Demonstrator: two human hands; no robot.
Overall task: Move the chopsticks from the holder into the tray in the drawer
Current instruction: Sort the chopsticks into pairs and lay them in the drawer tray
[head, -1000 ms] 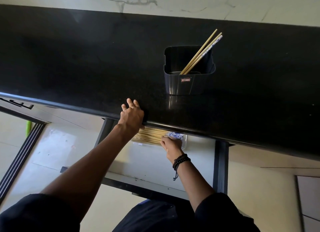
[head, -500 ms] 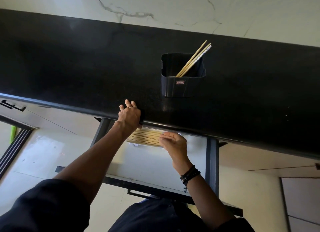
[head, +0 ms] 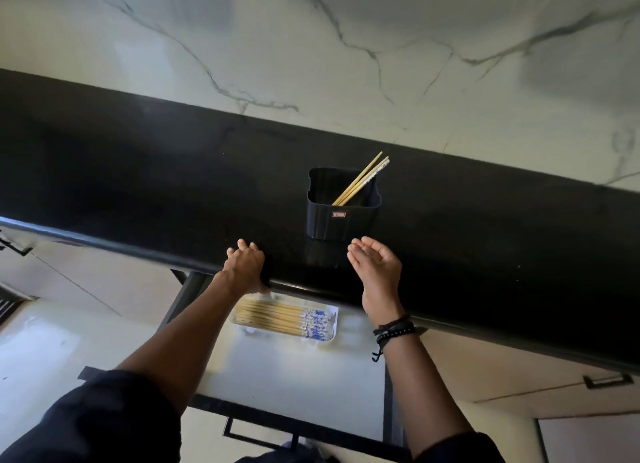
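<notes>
- right hand (head: 375,268): empty, palm turned up & to the left, fingers (head: 360,251) loosely bent & apart, holding nothing; it hovers over the front part of the tabletop (head: 145,185), just beside the holder's near right corner, not touching it.
- right wrist: dark bead bracelets (head: 394,328) w/ a short cord hanging down; the forearm crosses the tabletop's front edge.
- left hand (head: 246,266): planted on the tabletop's front edge, left of the holder; fingers laid on top, thumb down over the lip; nothing carried in it.
- holder (head: 341,220): dark square tub w/ a small label on the near wall, upright on the tabletop btw the two hands & a bit farther back.
- chopsticks (head: 363,177): a few pale wooden ones in the holder, leaning to the upper right, tips past the rim; at least one has a blue-white patterned end.
- drawer (head: 294,372): pulled open under the tabletop, pale floor, dark frame, handle (head: 259,431) at the near front.
- tray (head: 333,336): white, shallow, at the drawer's back, partly under the tabletop lip.
- row of chopsticks (head: 277,319): lying flat side by side in the tray, patterned ends to the right.
- behind the tabletop: white marble wall (head: 311,47) w/ grey veins.
- bottom edge: dark sleeves on both arms.
</notes>
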